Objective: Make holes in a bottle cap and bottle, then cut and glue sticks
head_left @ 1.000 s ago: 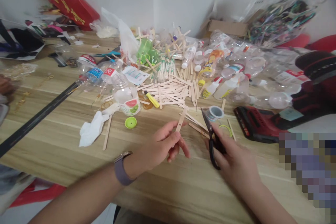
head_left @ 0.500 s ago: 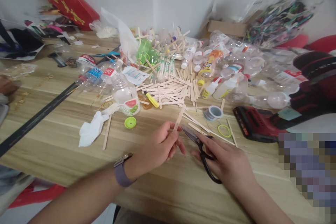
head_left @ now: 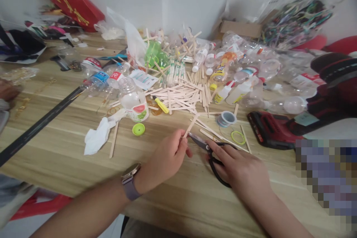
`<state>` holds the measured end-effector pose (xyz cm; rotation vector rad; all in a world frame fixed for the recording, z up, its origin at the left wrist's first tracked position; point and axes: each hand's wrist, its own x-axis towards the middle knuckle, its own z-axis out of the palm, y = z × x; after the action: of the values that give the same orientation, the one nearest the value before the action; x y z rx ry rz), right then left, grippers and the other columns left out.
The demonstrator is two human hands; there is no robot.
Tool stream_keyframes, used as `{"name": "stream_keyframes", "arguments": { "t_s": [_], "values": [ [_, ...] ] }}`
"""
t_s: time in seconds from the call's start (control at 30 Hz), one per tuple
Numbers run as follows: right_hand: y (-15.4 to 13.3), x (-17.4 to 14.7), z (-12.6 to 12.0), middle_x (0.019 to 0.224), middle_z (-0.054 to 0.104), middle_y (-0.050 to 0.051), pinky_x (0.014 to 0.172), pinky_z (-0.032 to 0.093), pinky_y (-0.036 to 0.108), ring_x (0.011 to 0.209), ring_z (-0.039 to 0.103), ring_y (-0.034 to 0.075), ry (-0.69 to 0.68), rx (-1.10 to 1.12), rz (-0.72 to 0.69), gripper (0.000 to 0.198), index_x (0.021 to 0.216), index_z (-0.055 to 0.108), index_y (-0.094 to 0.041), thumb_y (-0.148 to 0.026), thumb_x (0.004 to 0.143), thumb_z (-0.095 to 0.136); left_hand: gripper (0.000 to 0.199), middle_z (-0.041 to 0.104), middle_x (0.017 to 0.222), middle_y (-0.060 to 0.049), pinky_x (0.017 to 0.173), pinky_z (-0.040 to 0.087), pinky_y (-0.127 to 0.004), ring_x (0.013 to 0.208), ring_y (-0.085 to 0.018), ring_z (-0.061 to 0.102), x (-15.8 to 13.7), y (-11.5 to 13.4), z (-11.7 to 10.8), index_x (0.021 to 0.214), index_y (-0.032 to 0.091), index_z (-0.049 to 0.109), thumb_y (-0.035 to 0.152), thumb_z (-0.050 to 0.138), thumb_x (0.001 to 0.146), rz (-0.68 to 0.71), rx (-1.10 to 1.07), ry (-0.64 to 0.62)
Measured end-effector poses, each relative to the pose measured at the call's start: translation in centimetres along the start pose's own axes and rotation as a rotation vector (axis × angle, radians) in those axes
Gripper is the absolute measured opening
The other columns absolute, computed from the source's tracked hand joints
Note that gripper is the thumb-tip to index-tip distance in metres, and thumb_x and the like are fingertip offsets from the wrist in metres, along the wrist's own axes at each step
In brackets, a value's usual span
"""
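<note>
Between thumb and fingers, my left hand [head_left: 171, 152] pinches a wooden craft stick [head_left: 192, 124] that points up and away from me. My right hand [head_left: 242, 167] is closed round the black handles of a pair of scissors [head_left: 199, 141]. The blade tips meet the stick near my left fingertips; I cannot tell whether they cut into it. Beyond my hands lies a heap of craft sticks [head_left: 181, 96], and a few loose sticks [head_left: 212, 130] rest just past the scissors.
A cordless power tool [head_left: 275, 130] lies at right, near a tape roll [head_left: 225, 119]. Plastic bottles [head_left: 267, 70] crowd the back right. At left are a jar [head_left: 134, 100], its green lid [head_left: 138, 129], a tissue [head_left: 97, 135] and a long black strip [head_left: 41, 126]. Another person's hand [head_left: 8, 89] shows far left.
The scissors have moved left, and their tips now reach the stick at my left fingertips. My left fingers have drawn in closer around the stick.
</note>
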<state>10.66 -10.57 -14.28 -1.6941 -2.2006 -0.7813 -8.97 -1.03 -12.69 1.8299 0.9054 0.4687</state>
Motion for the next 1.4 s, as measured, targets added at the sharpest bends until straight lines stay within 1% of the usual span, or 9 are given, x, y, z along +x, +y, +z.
{"name": "stream_keyframes", "arguments": {
  "t_s": [0.07, 0.13, 0.33, 0.47, 0.7, 0.87, 1.07, 1.3, 1.4],
  "values": [
    [-0.13, 0.11, -0.17, 0.062, 0.059, -0.003, 0.054, 0.029, 0.029, 0.049, 0.052, 0.012, 0.020, -0.031, 0.001, 0.043, 0.107, 0.071, -0.020, -0.031, 0.104, 0.030, 0.023, 0.068, 0.076, -0.001, 0.066, 0.039, -0.028, 0.068, -0.015, 0.059, 0.11, 0.04, -0.01, 0.093, 0.018, 0.054, 0.028, 0.034, 0.099, 0.013, 0.045, 0.014],
    [-0.27, 0.27, -0.34, 0.060, 0.058, -0.002, 0.055, 0.029, 0.029, 0.050, 0.051, 0.013, 0.030, -0.054, -0.002, 0.044, 0.104, 0.073, -0.020, -0.029, 0.104, 0.030, 0.025, 0.066, 0.075, -0.001, 0.066, 0.039, -0.028, 0.068, -0.016, 0.059, 0.20, 0.10, -0.03, 0.088, 0.019, 0.053, 0.028, 0.033, 0.099, 0.013, 0.100, 0.020],
    [-0.42, 0.39, -0.65, 0.061, 0.058, -0.001, 0.058, 0.029, 0.030, 0.052, 0.052, 0.013, 0.026, -0.086, -0.012, 0.038, 0.105, 0.074, -0.020, -0.026, 0.103, 0.037, 0.027, 0.062, 0.070, -0.001, 0.063, 0.035, -0.030, 0.064, -0.017, 0.056, 0.20, 0.32, -0.17, 0.084, 0.020, 0.052, 0.028, 0.031, 0.099, -0.016, 0.231, 0.012],
    [-0.38, 0.19, -0.53, 0.064, 0.061, 0.000, 0.059, 0.029, 0.030, 0.054, 0.053, 0.013, 0.019, -0.078, -0.002, 0.034, 0.108, 0.073, -0.017, -0.026, 0.102, 0.040, 0.027, 0.061, 0.069, -0.001, 0.062, 0.034, -0.030, 0.063, -0.017, 0.055, 0.14, 0.38, -0.12, 0.082, 0.021, 0.051, 0.028, 0.030, 0.099, -0.030, 0.251, 0.021],
    [-0.29, -0.24, -0.05, 0.063, 0.058, -0.001, 0.059, 0.028, 0.030, 0.054, 0.051, 0.015, -0.010, -0.088, -0.009, 0.033, 0.112, 0.071, -0.020, -0.028, 0.101, 0.041, 0.028, 0.058, 0.067, -0.001, 0.063, 0.033, -0.030, 0.063, -0.017, 0.054, 0.10, 0.52, -0.15, 0.078, 0.021, 0.048, 0.027, 0.030, 0.099, -0.036, 0.276, 0.022],
    [-0.37, -0.25, 0.06, 0.063, 0.059, -0.001, 0.059, 0.028, 0.030, 0.055, 0.052, 0.014, 0.001, -0.093, -0.001, 0.033, 0.111, 0.071, -0.021, -0.028, 0.101, 0.041, 0.028, 0.056, 0.065, 0.000, 0.062, 0.032, -0.030, 0.061, -0.016, 0.053, 0.18, 0.38, -0.09, 0.078, 0.021, 0.047, 0.026, 0.030, 0.099, -0.036, 0.306, 0.016],
    [-0.28, -0.26, 0.06, 0.061, 0.057, -0.001, 0.059, 0.028, 0.029, 0.054, 0.050, 0.013, -0.015, -0.101, -0.010, 0.033, 0.111, 0.072, -0.022, -0.026, 0.101, 0.041, 0.027, 0.064, 0.077, -0.005, 0.062, 0.031, -0.031, 0.069, -0.019, 0.057, 0.13, -0.14, 0.03, 0.089, 0.019, 0.054, 0.026, 0.030, 0.099, 0.018, 0.421, 0.051],
    [-0.27, -0.31, 0.16, 0.060, 0.056, -0.001, 0.059, 0.028, 0.029, 0.054, 0.050, 0.013, -0.010, -0.097, -0.019, 0.032, 0.112, 0.072, -0.023, -0.027, 0.101, 0.042, 0.028, 0.067, 0.079, -0.007, 0.062, 0.032, -0.031, 0.070, -0.020, 0.060, 0.08, -0.08, 0.10, 0.089, 0.018, 0.056, 0.026, 0.030, 0.098, -0.007, 0.477, 0.049],
    [-0.27, -0.24, 0.15, 0.060, 0.056, -0.002, 0.059, 0.027, 0.030, 0.053, 0.050, 0.013, -0.013, -0.099, -0.017, 0.034, 0.111, 0.072, -0.023, -0.026, 0.101, 0.040, 0.029, 0.068, 0.080, -0.007, 0.062, 0.032, -0.031, 0.071, -0.020, 0.061, 0.17, -0.17, 0.10, 0.089, 0.018, 0.056, 0.026, 0.030, 0.098, 0.003, 0.490, 0.054]
  ]
}}
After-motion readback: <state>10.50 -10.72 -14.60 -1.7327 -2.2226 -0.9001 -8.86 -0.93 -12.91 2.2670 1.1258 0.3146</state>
